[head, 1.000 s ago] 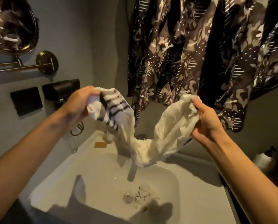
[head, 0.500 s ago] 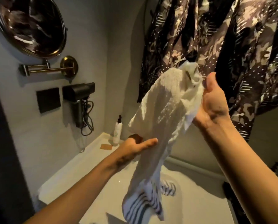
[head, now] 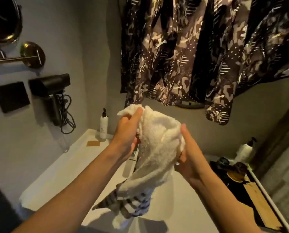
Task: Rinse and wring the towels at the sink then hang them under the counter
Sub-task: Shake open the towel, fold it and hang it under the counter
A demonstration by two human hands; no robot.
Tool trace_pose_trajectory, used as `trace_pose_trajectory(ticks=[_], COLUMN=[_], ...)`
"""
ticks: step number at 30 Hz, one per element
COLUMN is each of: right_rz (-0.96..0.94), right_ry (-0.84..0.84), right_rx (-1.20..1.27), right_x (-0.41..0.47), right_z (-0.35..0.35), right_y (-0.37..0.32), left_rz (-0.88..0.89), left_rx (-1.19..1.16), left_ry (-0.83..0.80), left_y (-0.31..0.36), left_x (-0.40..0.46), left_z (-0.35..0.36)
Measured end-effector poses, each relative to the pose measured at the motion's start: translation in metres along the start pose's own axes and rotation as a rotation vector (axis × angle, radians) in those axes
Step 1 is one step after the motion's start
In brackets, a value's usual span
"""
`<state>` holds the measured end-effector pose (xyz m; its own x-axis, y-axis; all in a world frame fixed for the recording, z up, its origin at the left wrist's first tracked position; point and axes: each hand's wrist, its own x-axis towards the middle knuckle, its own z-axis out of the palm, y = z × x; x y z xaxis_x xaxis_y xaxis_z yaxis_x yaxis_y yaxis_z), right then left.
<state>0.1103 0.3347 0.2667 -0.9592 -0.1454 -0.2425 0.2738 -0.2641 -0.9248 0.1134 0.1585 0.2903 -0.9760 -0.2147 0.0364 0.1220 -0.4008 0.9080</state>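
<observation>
A white towel (head: pixel 157 148) with dark stripes at its lower end hangs bunched above the white sink counter (head: pixel 59 174). My left hand (head: pixel 127 132) grips the towel's top left corner. My right hand (head: pixel 185 157) clasps its right side a little lower. The striped end (head: pixel 132 206) dangles below both hands. The towel and my arms hide the basin and most of the tap.
A patterned dark curtain (head: pixel 199 47) hangs behind. On the left wall are a black hair dryer (head: pixel 51 91), a round mirror (head: pixel 4 22) and a brass bar (head: pixel 14 58). A white pump bottle (head: pixel 104 125) stands at the counter's back, another bottle (head: pixel 244 148) and a dark tray (head: pixel 238 187) at right.
My left hand let go of the striped end, reached under, and now grips the top corner. My right hand came down from high up to the towel's side. The striped end now hangs free.
</observation>
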Motion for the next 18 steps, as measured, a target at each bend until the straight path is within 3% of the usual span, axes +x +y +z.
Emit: trace_pose_trajectory(ticks=[4, 7, 11, 15, 18], right_rz=[0.029, -0.105, -0.295, -0.267, -0.229], right_ry=[-0.036, 0.021, 0.100, 0.157, 0.083], right_rx=[0.120, 0.186, 0.034, -0.139, -0.073], right_x=[-0.013, -0.016, -0.015, -0.014, -0.018], right_z=[-0.008, -0.045, -0.072, -0.090, -0.103], right_y=[-0.020, -0.059, -0.079, -0.100, -0.126], left_rz=[-0.025, -0.031, 0.012, -0.065, -0.105], left_rx=[0.163, 0.323, 0.406, 0.801, 0.666], left_ry=[-0.065, -0.151, -0.131, -0.075, 0.037], left_y=[0.013, 0.036, 0.054, 0.058, 0.077], left_x=[0.004, 0.003, 0.004, 0.009, 0.019], left_z=[-0.007, -0.036, -0.048, -0.043, -0.038])
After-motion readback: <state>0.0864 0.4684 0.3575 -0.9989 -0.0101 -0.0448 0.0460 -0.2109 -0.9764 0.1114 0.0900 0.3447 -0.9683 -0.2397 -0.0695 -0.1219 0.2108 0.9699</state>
